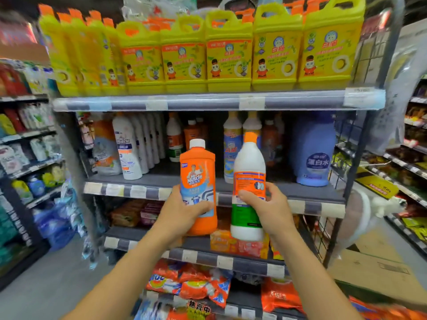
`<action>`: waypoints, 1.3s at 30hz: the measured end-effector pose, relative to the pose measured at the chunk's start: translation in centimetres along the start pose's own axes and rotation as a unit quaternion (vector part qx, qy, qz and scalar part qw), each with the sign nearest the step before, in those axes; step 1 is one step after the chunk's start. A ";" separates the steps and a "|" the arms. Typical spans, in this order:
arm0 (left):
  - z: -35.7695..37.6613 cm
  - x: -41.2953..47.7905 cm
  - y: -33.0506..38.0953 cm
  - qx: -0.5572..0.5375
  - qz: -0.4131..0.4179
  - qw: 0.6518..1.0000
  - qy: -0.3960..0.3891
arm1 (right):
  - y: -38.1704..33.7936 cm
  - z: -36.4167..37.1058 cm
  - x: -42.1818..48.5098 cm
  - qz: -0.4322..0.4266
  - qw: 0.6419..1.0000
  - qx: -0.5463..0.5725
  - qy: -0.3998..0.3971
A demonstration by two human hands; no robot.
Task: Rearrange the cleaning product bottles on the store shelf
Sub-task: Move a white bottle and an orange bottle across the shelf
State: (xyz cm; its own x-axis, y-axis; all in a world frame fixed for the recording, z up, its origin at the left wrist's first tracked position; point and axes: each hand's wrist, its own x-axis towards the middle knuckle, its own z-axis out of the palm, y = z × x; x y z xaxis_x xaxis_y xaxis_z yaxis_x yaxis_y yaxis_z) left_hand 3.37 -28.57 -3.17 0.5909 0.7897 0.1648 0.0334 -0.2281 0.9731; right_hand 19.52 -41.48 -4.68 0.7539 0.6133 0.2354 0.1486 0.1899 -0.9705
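The left hand [184, 211] holds the Mr Muscle bottle [197, 172] before the middle shelf [161, 179], the right hand [268, 206] a taller bottle [249, 162] just beside it at 3 o'clock. Handled jugs [228, 56] line the top shelf [203, 103] at 12 o'clock; on the middle shelf slim bottles [138, 146] stand at 10 o'clock, a wide jug [313, 153] at 2 o'clock.

Orange Mr Muscle bottle [198, 172], white cap, upright, front label outward, gripped round its lower half by left fingers [203, 205]. White bottle [249, 162], orange cap, near upright, back label outward, gripped mid-body by right fingers [245, 197]; close together, apart.
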 end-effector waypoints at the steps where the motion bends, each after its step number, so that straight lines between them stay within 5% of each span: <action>1: -1.7 -0.4 -0.3 0.004 0.002 1.000 0.002 | -0.1 1.6 -0.6 -0.001 1.000 0.011 -0.007; 12: -10.6 -1.4 -3.5 -0.011 -0.007 1.000 -0.024 | 0.3 10.8 -4.3 0.015 0.997 0.076 -0.008; 39: -5.1 24.9 -6.4 0.014 0.021 1.000 0.001 | 3.0 10.4 4.4 -0.002 1.000 -0.011 0.020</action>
State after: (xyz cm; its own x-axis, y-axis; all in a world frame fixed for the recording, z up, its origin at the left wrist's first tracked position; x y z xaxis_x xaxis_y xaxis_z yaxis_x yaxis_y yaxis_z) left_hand 13.76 -4.58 -4.52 0.5900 0.7809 0.2051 0.0314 -0.2760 0.9606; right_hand 16.61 -30.27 -6.00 0.7775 0.5819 0.2384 0.1665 0.1752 -0.9704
